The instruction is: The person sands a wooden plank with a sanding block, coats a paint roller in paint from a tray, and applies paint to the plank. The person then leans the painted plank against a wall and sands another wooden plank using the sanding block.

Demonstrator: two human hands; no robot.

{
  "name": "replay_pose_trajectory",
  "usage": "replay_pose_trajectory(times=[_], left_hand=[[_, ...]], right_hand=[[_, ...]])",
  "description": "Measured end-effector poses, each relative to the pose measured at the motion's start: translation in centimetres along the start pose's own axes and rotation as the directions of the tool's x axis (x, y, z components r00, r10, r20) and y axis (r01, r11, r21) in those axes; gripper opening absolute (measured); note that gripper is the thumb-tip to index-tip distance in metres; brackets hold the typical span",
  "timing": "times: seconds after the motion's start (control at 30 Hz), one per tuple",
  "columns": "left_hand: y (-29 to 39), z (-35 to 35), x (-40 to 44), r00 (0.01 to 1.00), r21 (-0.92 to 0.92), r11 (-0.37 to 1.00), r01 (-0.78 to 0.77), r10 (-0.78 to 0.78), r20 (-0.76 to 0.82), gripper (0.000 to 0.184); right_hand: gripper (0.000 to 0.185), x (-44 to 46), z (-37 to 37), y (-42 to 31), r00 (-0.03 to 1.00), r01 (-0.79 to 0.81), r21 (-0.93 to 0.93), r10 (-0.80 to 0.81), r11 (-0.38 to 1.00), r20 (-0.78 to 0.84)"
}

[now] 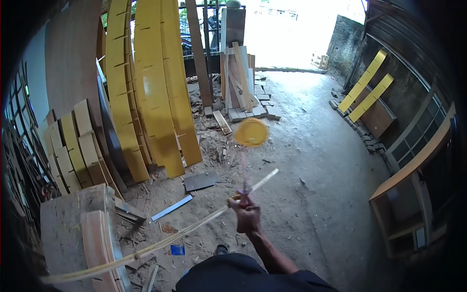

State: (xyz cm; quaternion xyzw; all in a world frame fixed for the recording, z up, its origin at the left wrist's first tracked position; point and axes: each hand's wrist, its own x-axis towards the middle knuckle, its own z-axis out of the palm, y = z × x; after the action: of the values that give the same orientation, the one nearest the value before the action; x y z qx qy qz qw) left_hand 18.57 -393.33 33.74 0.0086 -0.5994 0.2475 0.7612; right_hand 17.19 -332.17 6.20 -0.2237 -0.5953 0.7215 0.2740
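Evidently, the right hand (pixel 247 216) is gripping thin strips (pixel 182 232) above the floor (pixel 335 219); handling them is probably calling for steadiness.

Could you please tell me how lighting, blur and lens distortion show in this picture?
Head view: the opening is washed out white, with glare on the floor; the round yellow piece above the right hand in the frame is blurred; the tall yellow boards appear bowed, probably by the wide lens; the corners go black.
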Motion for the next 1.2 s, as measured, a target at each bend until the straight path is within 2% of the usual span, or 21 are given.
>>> replay_pose_trajectory(times=[0.03, 0.07, 0.1, 0.17, 0.23, 0.3, 0.33, 0.4, 0.43, 0.47, 0.5, 0.53, 0.6, 0.8, 0.87, 0.9, 1.03, 1.2], left_hand=[[3.0, 2.4, -0.1, 0.996, -0.078, 0.995, 0.063, -0.067, -0.051, 0.036], [5.1, 4.6, -1.3, 0.972, -0.186, 0.954, 0.236, -0.236, 0.02, 0.042], [7.9, 5.6, -0.9, 0.973, -0.191, 0.955, 0.229, -0.231, 0.012, 0.042], [13.1, 8.6, -0.3, 0.942, -0.062, 0.965, 0.256, -0.235, 0.24, 0.029], [19.0, 12.3, 0.2, 0.925, -0.143, 0.951, 0.275, -0.221, 0.309, 0.034], [26.5, 16.0, 1.5, 0.889, -0.32, 0.852, 0.413, -0.302, 0.344, 0.035], [30.3, 17.6, 2.2, 0.892, -0.371, 0.828, 0.422, -0.306, 0.333, 0.034], [38.3, 19.6, 5.4, 0.956, -0.42, 0.872, 0.25, -0.153, 0.252, 0.033], [42.7, 20.4, 7.0, 0.974, -0.439, 0.881, 0.177, -0.091, 0.209, 0.034], [48.6, 19.2, 10.3, 0.818, -0.639, 0.511, 0.575, -0.389, 0.424, 0.04], [53.6, 18.2, 13.3, 0.542, -0.627, -0.016, 0.779, -0.486, 0.686, 0.052], [57.6, 18.2, 15.2, 0.543, -0.636, -0.047, 0.771, -0.475, 0.693, 0.052], [64.7, 20.0, 17.8, 0.652, -0.716, 0.057, 0.696, -0.466, 0.598, 0.05], [83.7, 26.1, 24.3, 0.875, -0.871, 0.237, 0.429, -0.348, 0.336, 0.046], [89.8, 26.6, 26.9, 0.927, -0.901, 0.302, 0.312, -0.304, 0.219, 0.044], [93.2, 26.2, 28.3, 0.941, -0.911, 0.32, 0.261, -0.296, 0.165, 0.044], [105.0, 24.1, 32.8, 0.965, -0.936, 0.336, 0.101, -0.263, 0.01, 0.041], [120.7, 17.6, 39.1, 0.956, -0.942, 0.335, -0.015, -0.272, -0.112, 0.038]], right_hand=[[0.037, 1.6, -1.7, 0.3, 0.999, 0.003, -0.067, -0.006, 0.998, -0.052], [0.036, 3.1, -3.1, 0.1, 0.994, 0.019, -0.024, -0.021, 1.0, -0.104], [0.037, 4.5, -4.5, -0.2, 0.987, 0.02, -0.033, -0.025, 0.999, -0.157], [0.038, 7.3, -7.4, -0.2, 0.965, 0.022, -0.063, -0.037, 0.998, -0.259], [0.041, 9.5, -9.3, -1.1, 0.927, 0.043, -0.078, -0.069, 0.996, -0.368], [0.041, 12.3, -11.2, -1.1, 0.901, 0.049, -0.117, -0.095, 0.992, -0.424], [0.041, 13.9, -12.5, -1.2, 0.873, 0.059, -0.158, -0.128, 0.986, -0.472], [0.037, 17.0, -14.9, -1.0, 0.838, 0.034, -0.09, -0.078, 0.995, -0.541], [0.036, 18.6, -16.0, -1.2, 0.817, 0.012, -0.149, -0.096, 0.989, -0.568], [0.034, 19.9, -16.7, -1.1, 0.798, -0.015, -0.204, -0.111, 0.979, -0.593], [0.029, 21.6, -17.7, -0.7, 0.769, -0.03, -0.173, -0.088, 0.984, -0.633], [0.029, 23.4, -18.7, -0.8, 0.747, -0.022, -0.173, -0.099, 0.985, -0.658], [0.019, 26.7, -20.1, -1.2, 0.707, -0.025, -0.121, -0.068, 0.992, -0.704], [0.016, 34.2, -25.8, -3.1, 0.575, -0.059, -0.151, -0.091, 0.987, -0.813], [0.017, 36.6, -28.2, -4.5, 0.484, 0.021, -0.048, -0.052, 0.999, -0.873], [0.02, 37.7, -30.0, -4.1, 0.449, 0.016, -0.082, -0.081, 0.996, -0.89], [0.022, 42.2, -36.0, -5.1, 0.315, 0.055, -0.031, -0.047, 0.998, -0.948], [0.024, 48.5, -47.9, -4.2, 0.193, 0.101, -0.07, -0.088, 0.992, -0.977]])
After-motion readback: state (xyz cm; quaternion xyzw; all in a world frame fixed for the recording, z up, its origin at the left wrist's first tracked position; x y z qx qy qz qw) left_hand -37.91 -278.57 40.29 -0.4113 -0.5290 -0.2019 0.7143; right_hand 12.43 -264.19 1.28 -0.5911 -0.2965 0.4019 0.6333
